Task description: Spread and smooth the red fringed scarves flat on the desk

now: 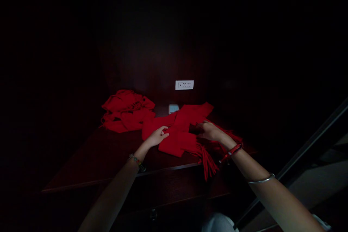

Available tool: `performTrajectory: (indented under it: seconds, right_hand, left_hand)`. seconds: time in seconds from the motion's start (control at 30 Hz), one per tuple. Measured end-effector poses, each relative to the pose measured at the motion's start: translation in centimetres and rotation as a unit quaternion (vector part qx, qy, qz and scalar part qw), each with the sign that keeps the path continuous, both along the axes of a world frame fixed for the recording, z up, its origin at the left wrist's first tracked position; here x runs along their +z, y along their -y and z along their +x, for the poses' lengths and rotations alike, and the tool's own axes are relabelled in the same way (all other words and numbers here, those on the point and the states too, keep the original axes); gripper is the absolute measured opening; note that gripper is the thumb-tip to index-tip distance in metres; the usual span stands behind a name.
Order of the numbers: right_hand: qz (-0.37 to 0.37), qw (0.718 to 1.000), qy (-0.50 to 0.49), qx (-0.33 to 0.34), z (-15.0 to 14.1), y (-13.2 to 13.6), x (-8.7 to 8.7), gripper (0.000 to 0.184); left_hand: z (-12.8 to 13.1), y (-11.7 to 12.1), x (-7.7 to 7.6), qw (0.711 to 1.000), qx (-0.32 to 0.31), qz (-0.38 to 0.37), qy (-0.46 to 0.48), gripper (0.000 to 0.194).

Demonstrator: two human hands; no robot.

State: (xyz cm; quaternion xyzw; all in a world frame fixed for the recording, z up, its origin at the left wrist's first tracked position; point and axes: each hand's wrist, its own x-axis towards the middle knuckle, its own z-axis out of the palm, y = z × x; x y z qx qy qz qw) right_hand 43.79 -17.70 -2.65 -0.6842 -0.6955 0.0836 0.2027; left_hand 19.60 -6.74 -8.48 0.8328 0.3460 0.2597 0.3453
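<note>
A red fringed scarf (176,143) lies spread in loose folds on the dark wooden surface, its tassels hanging over the front edge. My left hand (157,137) is at the scarf's left part, with thumb and fingers closed on the cloth. On the other side, my right hand (210,131) has its fingers curled at the scarf near the fringed end; shadow partly hides the fingertips. Behind the left hand sits a crumpled heap of red cloth (126,110), also with some fringe.
A white socket plate (184,85) is on the dark back wall. Below it, a small pale rectangular item (173,109) lies behind the scarf. The wooden surface (89,163) has a front edge with a drawer knob (153,214) beneath. A dark slanted frame (312,156) stands at right.
</note>
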Motion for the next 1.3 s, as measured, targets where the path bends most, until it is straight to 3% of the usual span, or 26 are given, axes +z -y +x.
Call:
performTrajectory:
  seconds: [0.1, 0.17, 0.3, 0.4, 0.53, 0.67, 0.9, 1.07, 1.17, 1.3]
  right_hand:
    - [-0.026, 0.993, -0.094, 0.061, -0.9, -0.2, -0.9, 0.034]
    - [-0.086, 0.979, -0.170, 0.079, -1.7, -0.7, -1.5, 0.041]
    - [-0.221, 0.925, -0.298, 0.083, -2.8, -1.9, -1.7, 0.034]
    - [-0.232, 0.882, -0.401, 0.092, -2.8, -2.1, -1.0, 0.031]
    - [-0.277, 0.847, -0.452, 0.037, -2.9, -1.9, 0.0, 0.039]
    - [-0.315, 0.818, -0.480, 0.037, -3.3, -2.2, 0.5, 0.039]
    - [-0.164, 0.818, -0.549, 0.045, -4.5, -2.1, 0.1, 0.042]
    - [-0.209, 0.831, -0.504, 0.111, -3.0, -1.2, 1.6, 0.048]
    - [-0.261, 0.862, -0.417, 0.120, -0.4, -0.5, 3.6, 0.046]
    - [-0.236, 0.942, -0.235, 0.047, 3.3, 0.3, 5.2, 0.039]
  left_hand:
    - [0.0, 0.1, 0.0, 1.000, -0.008, 0.005, -0.019, 0.041]
    - [0.0, 0.0, 0.0, 1.000, -0.008, -0.006, -0.018, 0.045]
    - [-0.2, -0.2, -0.1, 0.999, -0.008, -0.038, -0.007, 0.048]
    - [-0.3, -0.4, -0.1, 0.998, -0.010, -0.064, -0.008, 0.048]
    - [-0.2, -0.6, 0.0, 0.994, -0.007, -0.105, -0.016, 0.049]
    - [0.0, -0.7, -0.1, 0.993, 0.002, -0.120, -0.003, 0.048]
    - [-0.1, -0.5, 0.1, 0.990, -0.003, -0.141, 0.021, 0.046]
    - [-0.2, -0.3, 0.5, 0.987, 0.012, -0.157, 0.032, 0.044]
    - [-0.2, -0.3, 0.4, 0.987, 0.018, -0.158, 0.029, 0.042]
    - [-0.3, -0.8, 0.0, 0.990, 0.018, -0.142, 0.014, 0.041]
